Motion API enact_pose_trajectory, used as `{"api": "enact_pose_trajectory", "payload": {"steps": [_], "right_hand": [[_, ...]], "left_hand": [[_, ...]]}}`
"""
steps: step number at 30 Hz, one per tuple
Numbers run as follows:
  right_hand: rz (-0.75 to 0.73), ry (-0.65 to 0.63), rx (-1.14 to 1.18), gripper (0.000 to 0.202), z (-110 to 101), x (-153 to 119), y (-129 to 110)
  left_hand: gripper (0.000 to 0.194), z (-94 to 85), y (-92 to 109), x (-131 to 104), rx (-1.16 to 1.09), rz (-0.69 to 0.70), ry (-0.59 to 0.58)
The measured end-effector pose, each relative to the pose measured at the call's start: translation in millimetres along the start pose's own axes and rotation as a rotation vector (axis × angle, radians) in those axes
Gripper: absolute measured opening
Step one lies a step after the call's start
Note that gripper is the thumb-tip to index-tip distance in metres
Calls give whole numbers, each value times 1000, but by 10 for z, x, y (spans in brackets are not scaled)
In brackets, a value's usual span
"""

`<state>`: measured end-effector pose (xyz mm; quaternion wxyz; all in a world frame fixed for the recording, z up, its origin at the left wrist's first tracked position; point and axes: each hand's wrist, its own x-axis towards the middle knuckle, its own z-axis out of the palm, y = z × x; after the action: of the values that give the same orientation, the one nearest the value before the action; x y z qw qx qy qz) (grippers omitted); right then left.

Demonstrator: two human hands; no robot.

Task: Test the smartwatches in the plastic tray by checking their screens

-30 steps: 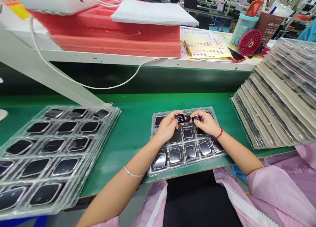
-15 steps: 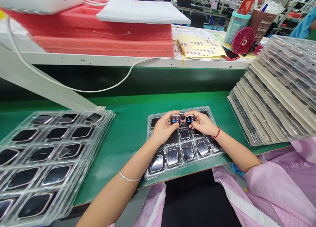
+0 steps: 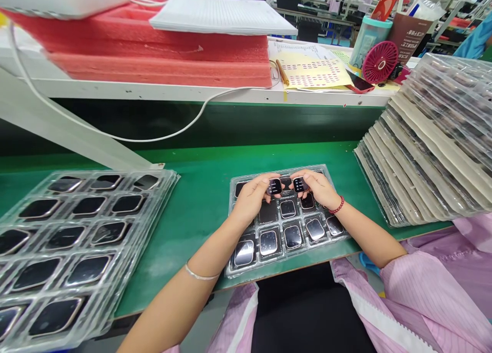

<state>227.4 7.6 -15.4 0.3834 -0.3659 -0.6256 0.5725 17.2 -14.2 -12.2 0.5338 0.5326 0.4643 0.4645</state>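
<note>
The left hand (image 3: 251,198) holds one small watch body (image 3: 274,186) above the far rows of the clear tray (image 3: 234,268). Its fingers are pinched closed on the piece's left and near edges. The right hand (image 3: 317,189) grips a second watch body (image 3: 300,184) the same way, fingers closed round its right edge. Both pieces sit just beyond the fingertips, toward the tray's far edge, near each other but apart, over the tray's middle columns. Each lit screen faces up and back toward the wearer. The long axis of each seems to run roughly left to right across the tray, though the outline is too small to be sure. Each hand is nearer its own piece. Below them the tray's near rows hold dark-screened watches in their pockets. The tray rests on the green table (image 3: 200,199), with a stack of filled trays (image 3: 77,240) well to its left and leaning trays (image 3: 426,153) to its right.
</note>
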Motion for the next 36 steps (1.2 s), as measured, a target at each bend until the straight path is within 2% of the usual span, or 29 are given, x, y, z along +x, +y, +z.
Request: {"api": "enact_pose_trajectory", "payload": {"steps": [2,6,10,16,36], "right_hand": [[-29,17,-12,30,2,5,7],[-69,-4,-76,44,11,6,12],[-85,-23,-110,40,7,-8,-17],[-26,-29,-100,25,6,-14,-52],[-8,4,-61,25,64,8,-11]], "left_hand": [[44,2,1,-2,16,17,-2],[44,12,9,-12,36,35,-28],[47,14,30,-25,35,28,-32],[34,8,20,-9,45,28,1],[34,-14,51,-11,104,12,-15]]}}
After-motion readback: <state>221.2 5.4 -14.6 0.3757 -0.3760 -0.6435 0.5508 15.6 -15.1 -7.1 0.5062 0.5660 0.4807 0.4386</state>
